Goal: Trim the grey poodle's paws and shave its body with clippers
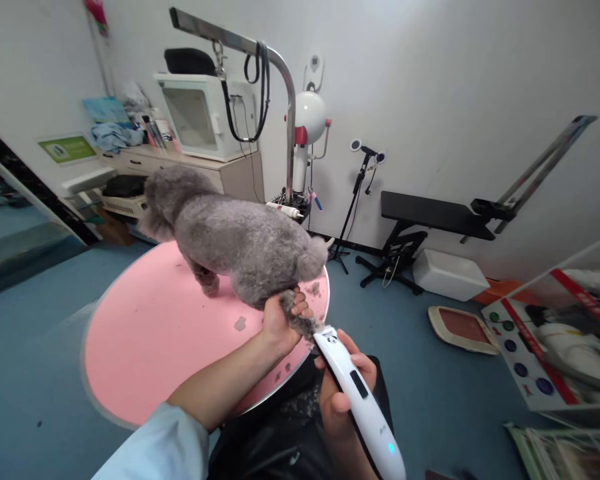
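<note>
At the far left, a dark-framed panel (25, 173) is cut off by the picture's edge. Next stands a pale cabinet (235, 177) with drawers, bearing crumpled blue cloth (115, 136) and a white box (237, 123) whose dim interior is hard to make out. In front, on the blue floor (45, 293), a round pink tabletop (135, 353) carries a grey dog (240, 233), standing with its head turned away; its far legs are mostly hidden. Loose fur (314, 289) lies near the tabletop's right edge.

The left hand (280, 327) is closed around the dog's hind leg (305, 325). Behind the dog rises a metal arm (290, 113) hung with a black loop (265, 100); beside its foot a white tube (287, 211) is partly covered by the dog, among tools too small to tell.

The right hand (347, 393) grips white clippers (363, 400), their head against the leg fur, the lower end running out of the picture.

Farther right, against the pale wall (445, 87), come a tripod (356, 193), a black folding table (435, 215) and a white bin (450, 275), contents hidden. A shallow tray (436, 325) lies on the floor; beside it, a clear-sided box (535, 393), cut off at right, holds a hose (575, 370) and whitish shapes.
</note>
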### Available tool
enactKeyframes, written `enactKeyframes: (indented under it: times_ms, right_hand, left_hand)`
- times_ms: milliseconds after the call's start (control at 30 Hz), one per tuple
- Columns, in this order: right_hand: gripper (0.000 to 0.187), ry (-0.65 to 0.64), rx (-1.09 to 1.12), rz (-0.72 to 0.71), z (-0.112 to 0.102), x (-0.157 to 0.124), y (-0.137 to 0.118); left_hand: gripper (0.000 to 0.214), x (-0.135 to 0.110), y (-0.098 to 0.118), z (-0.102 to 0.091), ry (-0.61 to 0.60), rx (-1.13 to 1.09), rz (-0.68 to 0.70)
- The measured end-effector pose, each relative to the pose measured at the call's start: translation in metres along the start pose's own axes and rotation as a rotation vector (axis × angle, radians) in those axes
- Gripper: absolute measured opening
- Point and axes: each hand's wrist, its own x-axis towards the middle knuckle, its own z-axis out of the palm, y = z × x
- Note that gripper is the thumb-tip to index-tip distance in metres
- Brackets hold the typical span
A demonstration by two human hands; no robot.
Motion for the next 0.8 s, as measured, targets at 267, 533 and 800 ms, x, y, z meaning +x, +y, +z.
enactKeyframes:
  times_ms: [267, 533, 800]
  right_hand:
    - [0.050, 0.026, 0.053, 0.037, -0.012, 0.023, 0.005]
    - [0.040, -0.171, 0.110, 0.198, -0.018, 0.040, -0.006]
    - [0.045, -0.208, 0.365, 0.583, -0.020, 0.055, 0.004]
  left_hand:
    - [0.007, -0.003, 0.000, 0.002, 0.033, 0.013, -0.010]
    - [0.007, -0.004, 0.001, 0.002, 0.020, 0.057, -0.033]
    - [0.006, -0.004, 0.006, 0.001, -0.007, 0.078, -0.063]
